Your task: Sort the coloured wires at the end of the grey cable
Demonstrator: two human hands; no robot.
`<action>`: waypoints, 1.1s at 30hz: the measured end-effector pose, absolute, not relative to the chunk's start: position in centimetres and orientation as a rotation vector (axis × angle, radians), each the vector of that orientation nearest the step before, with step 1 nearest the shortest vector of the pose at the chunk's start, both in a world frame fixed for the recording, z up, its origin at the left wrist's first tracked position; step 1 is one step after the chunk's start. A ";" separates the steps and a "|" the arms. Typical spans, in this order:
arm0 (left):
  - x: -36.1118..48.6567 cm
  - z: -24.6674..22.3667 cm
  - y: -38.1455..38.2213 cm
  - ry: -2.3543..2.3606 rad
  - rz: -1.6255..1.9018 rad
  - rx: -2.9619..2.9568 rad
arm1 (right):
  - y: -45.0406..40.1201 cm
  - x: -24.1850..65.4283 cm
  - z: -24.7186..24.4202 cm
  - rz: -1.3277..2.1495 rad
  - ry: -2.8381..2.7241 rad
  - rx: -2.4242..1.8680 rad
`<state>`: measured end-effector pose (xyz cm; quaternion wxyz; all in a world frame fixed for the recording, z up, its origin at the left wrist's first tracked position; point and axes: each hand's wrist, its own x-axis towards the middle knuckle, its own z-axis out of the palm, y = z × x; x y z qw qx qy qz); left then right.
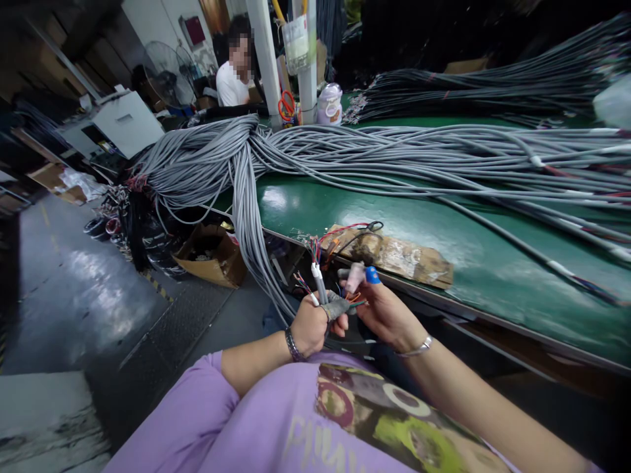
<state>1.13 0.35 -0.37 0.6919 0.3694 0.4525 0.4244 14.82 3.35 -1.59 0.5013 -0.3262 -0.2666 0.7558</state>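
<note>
My left hand (313,325) is closed around several grey cables (319,284), whose stripped ends show thin coloured wires (315,249). Grey covering wraps its thumb or finger. Close beside it on the right, my right hand (384,305) has wrapped fingertips, one in blue and one in a pale pinkish covering. Its fingers are bent near loose orange and green wire ends (355,301); whether they pinch a wire is too small to make out. A worn, taped cardboard strip (404,257) lies at the bench edge just beyond, with a black wire loop (374,226) at its far side.
A large bundle of grey cables (345,148) runs along the green bench (296,203) and hangs over its edge. Darker cables (444,92) lie behind. Red-handled scissors (286,105) and a lilac container (330,105) stand by the post. A cardboard box (217,266) sits below left. A person (234,82) is farther back.
</note>
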 end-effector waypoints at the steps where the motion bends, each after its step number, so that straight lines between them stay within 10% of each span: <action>1: 1.0 -0.4 0.2 1.007 0.950 0.829 | 3.2 15.0 -1.5 1.863 -0.655 -0.782; 33: 0.1 -1.2 -0.8 1.012 0.665 1.021 | 0.8 15.7 -0.6 1.867 -1.225 -0.983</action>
